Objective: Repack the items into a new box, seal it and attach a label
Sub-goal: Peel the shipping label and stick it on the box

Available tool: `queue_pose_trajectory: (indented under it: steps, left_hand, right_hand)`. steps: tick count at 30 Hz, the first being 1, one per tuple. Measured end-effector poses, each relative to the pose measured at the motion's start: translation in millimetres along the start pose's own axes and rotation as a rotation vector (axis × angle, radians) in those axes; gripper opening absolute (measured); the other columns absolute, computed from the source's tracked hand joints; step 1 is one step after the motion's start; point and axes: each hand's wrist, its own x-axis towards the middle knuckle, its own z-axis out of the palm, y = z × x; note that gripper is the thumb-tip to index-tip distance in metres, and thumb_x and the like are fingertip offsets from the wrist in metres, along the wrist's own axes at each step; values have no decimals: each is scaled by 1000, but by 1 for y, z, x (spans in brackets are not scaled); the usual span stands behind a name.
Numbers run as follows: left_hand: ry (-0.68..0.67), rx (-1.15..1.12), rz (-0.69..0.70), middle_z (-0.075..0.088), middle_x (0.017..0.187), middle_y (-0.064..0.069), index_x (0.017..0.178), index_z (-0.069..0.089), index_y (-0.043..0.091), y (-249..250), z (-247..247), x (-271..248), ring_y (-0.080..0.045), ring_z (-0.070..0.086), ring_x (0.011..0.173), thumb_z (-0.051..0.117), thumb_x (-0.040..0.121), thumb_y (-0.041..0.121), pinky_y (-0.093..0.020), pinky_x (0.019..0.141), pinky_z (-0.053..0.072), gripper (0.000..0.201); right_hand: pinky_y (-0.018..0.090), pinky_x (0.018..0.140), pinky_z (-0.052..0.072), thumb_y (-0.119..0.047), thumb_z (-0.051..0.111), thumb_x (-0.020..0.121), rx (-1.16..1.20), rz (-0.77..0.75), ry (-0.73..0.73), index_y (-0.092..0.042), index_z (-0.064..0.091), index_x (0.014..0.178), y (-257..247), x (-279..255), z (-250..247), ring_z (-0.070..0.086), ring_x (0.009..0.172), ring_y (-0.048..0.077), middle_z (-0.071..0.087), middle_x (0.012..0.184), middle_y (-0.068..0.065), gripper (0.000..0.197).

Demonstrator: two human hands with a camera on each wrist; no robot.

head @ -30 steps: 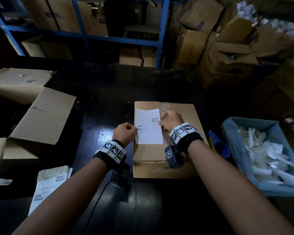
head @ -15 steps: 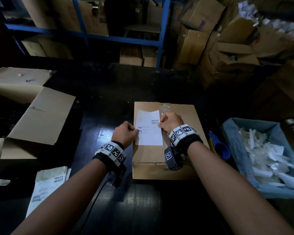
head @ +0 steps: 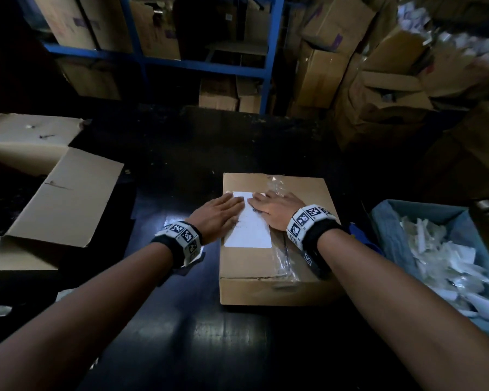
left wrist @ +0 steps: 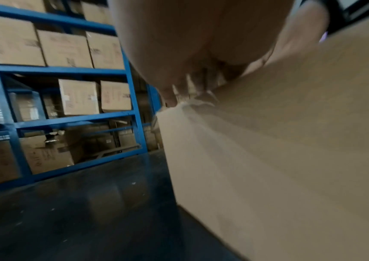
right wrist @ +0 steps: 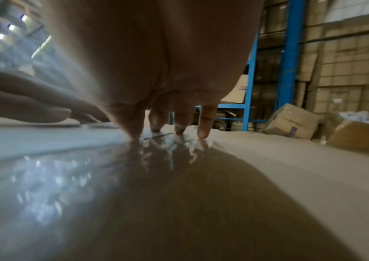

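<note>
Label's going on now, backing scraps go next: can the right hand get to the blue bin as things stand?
Probably yes. The right hand lies flat on the label; the blue bin sits open-topped just beyond the box, nothing between.

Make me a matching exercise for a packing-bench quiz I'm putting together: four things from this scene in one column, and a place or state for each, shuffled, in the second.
Things:
1. white label
2. sealed box
3. blue bin
4. open carton

Places or states:
A. at the table's right edge, full of white packets
B. lying on the box top under the flat left hand and right hand
C. on the left, flaps spread
D. mid-table, taped shut along its top

Pairs: 1-B, 2-D, 3-A, 4-C
</note>
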Motion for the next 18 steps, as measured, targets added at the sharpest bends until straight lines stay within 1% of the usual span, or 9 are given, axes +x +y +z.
queue_pose_trajectory:
  steps: [1,2,4,6,8,12,14,16,18]
  left_hand:
    - [-69,37,-13,9,159,1,150,12,23,-3,-1,3,-20,3,146,5,91,51,-36,118,8,65]
    - [-109,69,-43,2,159,5,150,6,27,-5,-2,4,-17,-1,146,6,92,52,-38,117,10,63]
    - [-122,96,-111,-5,159,8,149,-1,32,-7,-3,8,-14,-4,146,10,92,53,-42,114,13,62]
    - [-83,88,-167,-5,159,10,149,0,32,-7,-4,11,-13,-3,146,8,89,53,-43,113,15,64]
    - [-46,65,-204,-3,159,10,149,2,31,-6,-2,14,-15,-4,146,7,91,50,-44,112,16,61]
    - [-60,63,-278,-6,158,13,149,-1,32,-3,0,15,-20,-11,146,7,97,43,-50,116,6,54]
    - [-73,80,-309,-7,158,14,149,-3,33,-1,-1,15,-21,-13,145,6,98,42,-54,116,4,53]
    - [-78,86,-330,-7,158,14,149,-3,33,2,-2,15,-22,-12,145,6,98,41,-56,115,3,53]
    - [-84,76,-357,-7,158,13,149,-3,32,3,-2,17,-22,-11,146,6,98,42,-57,115,4,53]
  right_hand:
    - [52,115,18,-32,17,104,-4,12,-30,-30,12,151,0,2,1,11,147,21,8,162,-9,48]
    - [53,115,15,-32,16,103,5,22,-58,-31,9,152,0,4,2,6,148,19,4,162,-10,49]
    - [54,116,9,-29,17,102,31,37,-99,-31,3,152,0,7,4,-1,149,17,-4,162,-10,52]
    - [51,117,6,-27,18,101,50,49,-109,-26,-1,153,0,9,5,-5,149,15,-8,162,-8,56]
    - [49,118,3,-28,18,101,69,75,-116,-21,-4,154,0,12,7,-10,148,12,-13,162,-5,58]
    - [44,119,-2,-51,12,99,54,122,-144,-20,-12,153,-3,14,13,-16,147,13,-19,160,-4,67]
    - [43,118,-2,-56,11,98,33,131,-150,-18,-14,152,-5,14,16,-16,148,14,-21,160,-2,70]
    - [44,118,-1,-57,12,98,21,114,-164,-20,-14,152,-5,9,18,-15,148,15,-21,160,-2,71]
    - [47,118,2,-56,14,98,13,65,-189,-26,-13,152,-4,0,20,-14,148,16,-22,159,-3,68]
